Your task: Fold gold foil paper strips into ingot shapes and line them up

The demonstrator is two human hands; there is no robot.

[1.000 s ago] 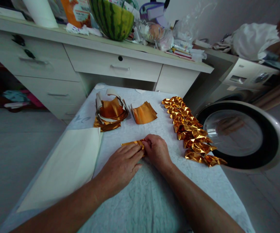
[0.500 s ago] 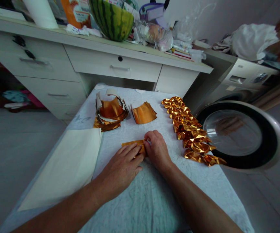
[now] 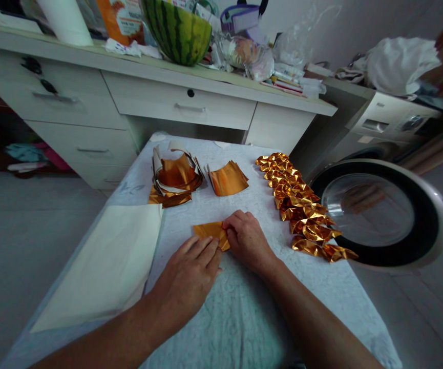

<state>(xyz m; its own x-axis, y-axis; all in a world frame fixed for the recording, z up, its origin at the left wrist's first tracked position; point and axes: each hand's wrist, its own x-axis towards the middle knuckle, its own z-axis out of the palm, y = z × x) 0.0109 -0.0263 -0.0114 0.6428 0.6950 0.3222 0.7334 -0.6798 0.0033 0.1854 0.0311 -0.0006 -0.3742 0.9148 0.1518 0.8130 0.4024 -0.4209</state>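
A folded sheet of gold foil paper (image 3: 209,230) lies on the table in front of me, partly covered by both hands. My left hand (image 3: 193,266) rests flat with outstretched fingers on the near edge of the sheet. The fingers of my right hand (image 3: 245,236) are bent and pinch its right end. Beyond my hands stand a small stack of curved gold sheets (image 3: 229,178) and a larger curled stack of gold sheets (image 3: 177,174). Folded gold paper pieces (image 3: 308,210) run in an overlapping row along the table's right side.
A large pale paper sheet (image 3: 102,261) lies on the left of the cloth-covered table (image 3: 221,318). A white desk (image 3: 221,110) with a cut watermelon (image 3: 178,33) stands behind. The washing machine's open round door (image 3: 378,212) comes close to the table's right edge.
My left hand has slid slightly back toward me and left, uncovering more of the gold sheet, which now shows a slanted, pointed shape. My right hand has shifted a little along its right end.
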